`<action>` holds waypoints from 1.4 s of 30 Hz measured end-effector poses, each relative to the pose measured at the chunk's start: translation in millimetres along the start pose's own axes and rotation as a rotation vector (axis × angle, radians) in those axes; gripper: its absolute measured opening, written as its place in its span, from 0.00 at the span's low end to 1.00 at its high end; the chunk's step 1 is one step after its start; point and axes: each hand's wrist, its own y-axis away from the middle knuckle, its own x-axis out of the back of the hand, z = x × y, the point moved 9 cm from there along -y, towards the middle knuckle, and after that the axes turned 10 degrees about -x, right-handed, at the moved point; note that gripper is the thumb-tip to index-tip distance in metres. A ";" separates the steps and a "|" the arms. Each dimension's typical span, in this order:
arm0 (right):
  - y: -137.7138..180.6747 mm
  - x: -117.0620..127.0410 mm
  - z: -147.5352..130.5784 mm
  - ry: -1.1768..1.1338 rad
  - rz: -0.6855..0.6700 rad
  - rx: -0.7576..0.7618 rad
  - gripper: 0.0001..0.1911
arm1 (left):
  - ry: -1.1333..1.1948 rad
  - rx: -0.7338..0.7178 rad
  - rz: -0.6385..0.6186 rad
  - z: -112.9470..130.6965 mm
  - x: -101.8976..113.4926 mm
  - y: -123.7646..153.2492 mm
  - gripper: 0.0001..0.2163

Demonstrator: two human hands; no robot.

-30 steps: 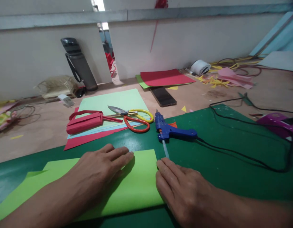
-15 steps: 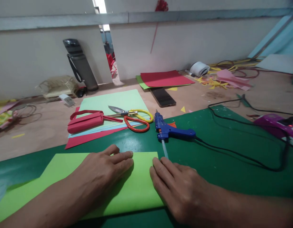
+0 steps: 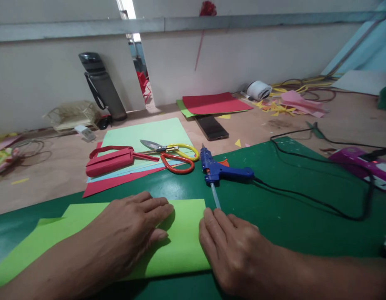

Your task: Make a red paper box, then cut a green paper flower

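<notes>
Bright green paper (image 3: 186, 237), folded over, lies on the dark green mat. Across it rests my left hand (image 3: 135, 227), fingers stretched toward the right and thumb apart, touching the sheet. My right hand (image 3: 238, 252) has its fingers curled together at the paper's right edge and holds it there; its thumb is hidden. Just beyond my right hand lies a blue glue gun (image 3: 226, 171), with a glue stick (image 3: 215, 196) sticking out of its back end. Scissors (image 3: 179, 160) with red and yellow handles lie beside a folded red paper piece (image 3: 110, 161), on coloured sheets (image 3: 158, 129).
A phone (image 3: 211, 128) lies partly under red paper (image 3: 216, 103). A dark bottle (image 3: 104, 89) leans against the wall at the back left. The glue gun's black cord (image 3: 312, 205) loops across the mat (image 3: 296, 171) near a purple device (image 3: 352, 164).
My left thumb has come into view, spread from the fingers. The paper's left part has shifted, and a folded corner shows there. My right hand stays at the right edge.
</notes>
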 end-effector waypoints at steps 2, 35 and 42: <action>0.1 -0.3 1.0 0.001 -0.001 -0.022 0.14 | 0.011 0.012 -0.048 1.1 -2.2 -1.8 0.11; 2.9 -6.4 6.0 0.044 -0.068 -0.115 0.11 | -0.052 0.092 -0.129 3.6 -11.0 10.8 0.26; 3.1 -8.9 7.0 0.015 -0.093 -0.112 0.11 | 0.002 0.073 -0.147 6.3 -12.2 0.6 0.26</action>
